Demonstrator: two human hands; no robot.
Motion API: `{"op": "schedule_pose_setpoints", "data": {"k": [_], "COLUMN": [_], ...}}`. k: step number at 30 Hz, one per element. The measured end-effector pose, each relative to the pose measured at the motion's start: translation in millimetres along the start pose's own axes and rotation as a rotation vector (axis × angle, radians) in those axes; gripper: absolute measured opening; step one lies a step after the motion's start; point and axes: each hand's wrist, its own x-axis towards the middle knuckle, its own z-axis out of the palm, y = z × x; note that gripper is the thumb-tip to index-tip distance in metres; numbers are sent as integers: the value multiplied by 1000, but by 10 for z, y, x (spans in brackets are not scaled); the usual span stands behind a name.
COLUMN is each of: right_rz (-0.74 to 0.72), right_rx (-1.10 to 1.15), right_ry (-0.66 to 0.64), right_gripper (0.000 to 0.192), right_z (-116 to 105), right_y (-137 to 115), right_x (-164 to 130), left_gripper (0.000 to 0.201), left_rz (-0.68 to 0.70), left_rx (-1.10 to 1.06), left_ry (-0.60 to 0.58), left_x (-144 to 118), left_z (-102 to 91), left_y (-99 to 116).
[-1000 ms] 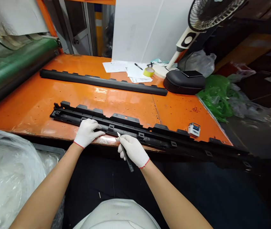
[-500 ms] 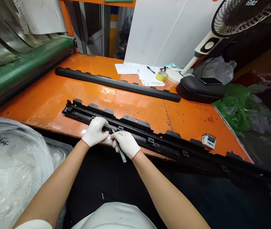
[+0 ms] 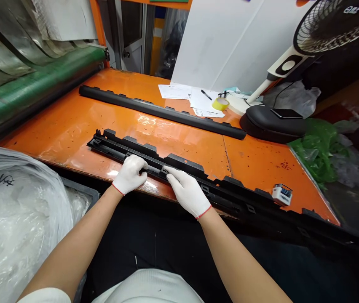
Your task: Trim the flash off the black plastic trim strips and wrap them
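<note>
Head view is showing both gloved hands working on a long black plastic trim strip [image 3: 223, 191] that is lying along the near edge of the orange table [image 3: 72, 126]. Its long axis is running from the far left toward the near right, with the right end overhanging the table edge. The left hand [image 3: 130, 174] is curling its fingers over the strip, pinching its near rail; the right hand [image 3: 187, 191] is lying just beside it on the strip, fingers pressing flat on a clip tab, and whether it is enclosing anything I cannot tell. The strip is looking light, fairly stiff yet likely to flex over its length, with thin tabs that could snap; gripping the solid rail between clips seems safest. Beyond the strip, a second black trim strip [image 3: 163, 111] is lying parallel. Farther back, papers [image 3: 198, 99], a yellow tape roll [image 3: 221, 104] and a fan base [image 3: 272, 122] are sitting.
</note>
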Motion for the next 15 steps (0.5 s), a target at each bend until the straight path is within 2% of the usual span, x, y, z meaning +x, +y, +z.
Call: {"op": "schedule_pose_setpoints", "data": {"k": [2,6,10,15], "right_rz": [-95,-153,-180,-223], "right_rx": [-211,-519,-677,-769], "right_ry": [-32,-110,-142,-175], "right_gripper": [44,41,37,33], "right_z": [20,57,62,53], "right_y": [44,21,-61,-107], "right_x": [-28,-11,55,102], "left_gripper": [23,21,19,20], "left_rz": [32,59,55,46], "left_rx": [-4,6,-2,-16], "left_ry": [27,53,34,37], "left_x": [10,20,18,25], "left_z": [-12,-32,-33,-27], "left_y": [24,53,50,54]}}
